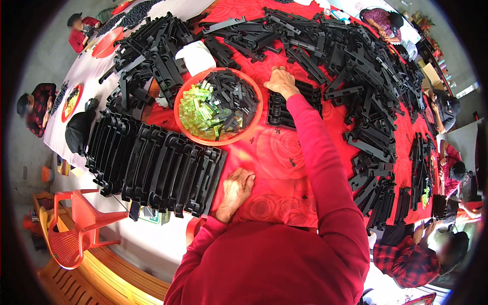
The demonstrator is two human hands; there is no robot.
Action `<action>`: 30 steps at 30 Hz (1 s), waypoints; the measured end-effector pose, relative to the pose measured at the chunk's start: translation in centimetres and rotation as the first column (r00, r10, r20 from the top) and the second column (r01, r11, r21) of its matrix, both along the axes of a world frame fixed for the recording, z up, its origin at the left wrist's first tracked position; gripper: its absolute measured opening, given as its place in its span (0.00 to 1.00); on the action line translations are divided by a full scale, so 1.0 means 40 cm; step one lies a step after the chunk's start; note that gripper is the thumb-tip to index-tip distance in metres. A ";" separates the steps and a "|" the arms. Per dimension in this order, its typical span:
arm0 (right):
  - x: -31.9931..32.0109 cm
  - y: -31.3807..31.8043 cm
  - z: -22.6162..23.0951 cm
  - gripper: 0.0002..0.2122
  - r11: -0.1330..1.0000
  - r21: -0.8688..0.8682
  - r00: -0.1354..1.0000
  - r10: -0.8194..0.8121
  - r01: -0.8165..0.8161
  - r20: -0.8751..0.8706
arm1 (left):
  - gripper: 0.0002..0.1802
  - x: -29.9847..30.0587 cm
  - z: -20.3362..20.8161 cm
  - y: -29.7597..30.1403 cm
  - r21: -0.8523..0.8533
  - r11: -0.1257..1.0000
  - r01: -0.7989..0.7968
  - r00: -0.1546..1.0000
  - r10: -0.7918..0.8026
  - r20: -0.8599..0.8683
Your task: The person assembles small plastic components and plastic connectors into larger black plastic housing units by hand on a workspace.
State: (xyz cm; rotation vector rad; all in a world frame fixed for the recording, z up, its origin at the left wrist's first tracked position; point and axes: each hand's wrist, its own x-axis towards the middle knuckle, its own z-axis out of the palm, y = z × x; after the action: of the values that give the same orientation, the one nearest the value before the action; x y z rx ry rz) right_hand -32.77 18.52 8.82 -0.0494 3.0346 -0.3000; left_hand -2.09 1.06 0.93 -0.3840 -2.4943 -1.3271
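My left hand (238, 189) rests on the red cloth, fingers curled in and the palm hidden, beside a long row of black plastic strips (152, 162) set side by side. My right arm is stretched far forward. At its end my right hand (282, 83) lies over the far left corner of a small group of black strips (282, 113), its fingers somewhat apart and nothing visible between them. Left of that hand stands a round orange basket (201, 138); it holds yellow-green clear pieces (201, 109) and small black pieces (236, 96).
Heaps of loose black strips (356, 91) arc across the far and right side of the table. Another heap (157, 61) lies at the far left, near a white cloth-like item (196, 57). A red chair (81, 229) stands at left. Other people sit around the table.
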 end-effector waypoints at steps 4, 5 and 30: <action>-0.001 0.012 -0.021 0.27 1.000 -0.025 0.998 0.015 -0.016 -0.061 | 0.03 0.001 0.008 -0.002 0.002 1.000 -0.008 1.000 0.008 0.016; 0.000 0.011 -0.021 0.27 1.000 -0.019 0.998 0.023 -0.024 -0.060 | 0.03 0.001 0.009 -0.003 -0.004 1.000 -0.010 1.000 0.010 0.017; 0.191 0.451 -0.111 0.09 0.510 -0.761 0.850 -0.516 0.401 0.102 | 0.04 0.003 0.006 -0.007 -0.025 1.000 -0.005 1.000 0.005 -0.010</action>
State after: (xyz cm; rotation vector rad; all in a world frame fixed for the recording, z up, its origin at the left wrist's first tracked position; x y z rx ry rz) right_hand -25.13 36.55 4.38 0.7299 2.7063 -1.6751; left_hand -1.98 0.78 1.18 -0.3890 -2.5039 -1.2902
